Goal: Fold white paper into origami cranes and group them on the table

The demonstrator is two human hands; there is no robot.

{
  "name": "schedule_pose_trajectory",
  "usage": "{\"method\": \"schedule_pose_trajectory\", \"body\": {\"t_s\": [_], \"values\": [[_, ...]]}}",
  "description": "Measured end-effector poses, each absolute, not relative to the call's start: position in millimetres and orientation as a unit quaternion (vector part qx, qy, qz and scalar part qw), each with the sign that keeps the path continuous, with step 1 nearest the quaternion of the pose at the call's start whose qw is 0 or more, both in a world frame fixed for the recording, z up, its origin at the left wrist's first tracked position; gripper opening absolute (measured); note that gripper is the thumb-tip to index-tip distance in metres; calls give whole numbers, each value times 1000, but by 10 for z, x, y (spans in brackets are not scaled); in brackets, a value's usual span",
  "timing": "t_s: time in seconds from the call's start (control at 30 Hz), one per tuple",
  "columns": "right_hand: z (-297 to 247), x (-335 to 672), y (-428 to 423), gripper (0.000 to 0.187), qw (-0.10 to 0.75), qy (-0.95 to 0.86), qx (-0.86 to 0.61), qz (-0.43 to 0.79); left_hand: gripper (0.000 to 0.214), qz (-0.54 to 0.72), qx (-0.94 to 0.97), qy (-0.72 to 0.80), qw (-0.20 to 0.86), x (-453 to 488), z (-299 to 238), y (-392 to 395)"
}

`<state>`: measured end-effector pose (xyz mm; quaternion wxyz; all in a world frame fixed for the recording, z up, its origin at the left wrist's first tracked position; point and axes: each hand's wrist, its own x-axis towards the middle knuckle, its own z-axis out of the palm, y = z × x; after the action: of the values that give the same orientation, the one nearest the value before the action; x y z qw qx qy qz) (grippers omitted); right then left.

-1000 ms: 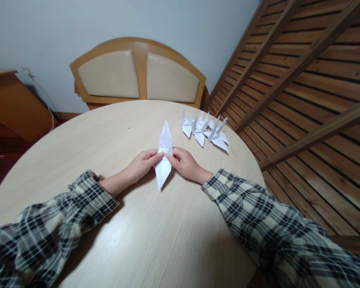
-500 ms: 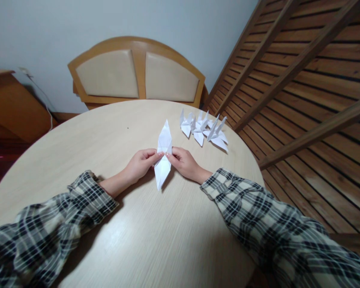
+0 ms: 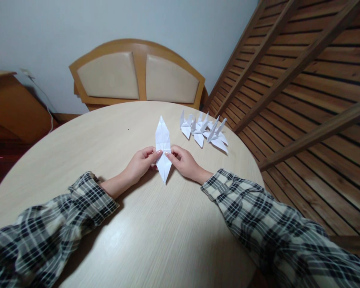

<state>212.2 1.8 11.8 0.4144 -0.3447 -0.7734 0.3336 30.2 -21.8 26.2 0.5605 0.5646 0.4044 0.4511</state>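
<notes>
A white folded sheet of origami paper (image 3: 163, 138), long and diamond-like with a point at each end, is held over the middle of the table. My left hand (image 3: 142, 163) pinches its left edge, thumb on top and fingers underneath. On the opposite edge, my right hand (image 3: 184, 161) grips it the same way. Both thumbs press near the centre crease and almost meet. The fingers beneath the paper are partly hidden. Beyond my right hand, several finished white paper cranes (image 3: 199, 138) stand close together.
The round pale wooden table (image 3: 156, 240) carries everything. Behind its far edge rises a wooden headboard (image 3: 142, 72) with two cream panels. A slatted wooden partition (image 3: 303, 100) slants along the right. A brown cabinet (image 3: 15, 106) stands at the left by the wall.
The folded paper has turned slightly, its top tip shifting left and its lower tip swinging right and up. Both hands keep hold of it, almost in place. The cranes have not moved.
</notes>
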Motion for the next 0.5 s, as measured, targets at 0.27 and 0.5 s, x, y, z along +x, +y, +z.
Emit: {"method": "schedule_pose_trajectory", "body": {"t_s": [0.27,0.5], "values": [[97,2131,38,33,438,-740,-362,360,27,438,596,417,528,291,266,-217],[70,2130,83,28,437,-713,-348,424,25,453,576,447,513,305,337,-251]]}}
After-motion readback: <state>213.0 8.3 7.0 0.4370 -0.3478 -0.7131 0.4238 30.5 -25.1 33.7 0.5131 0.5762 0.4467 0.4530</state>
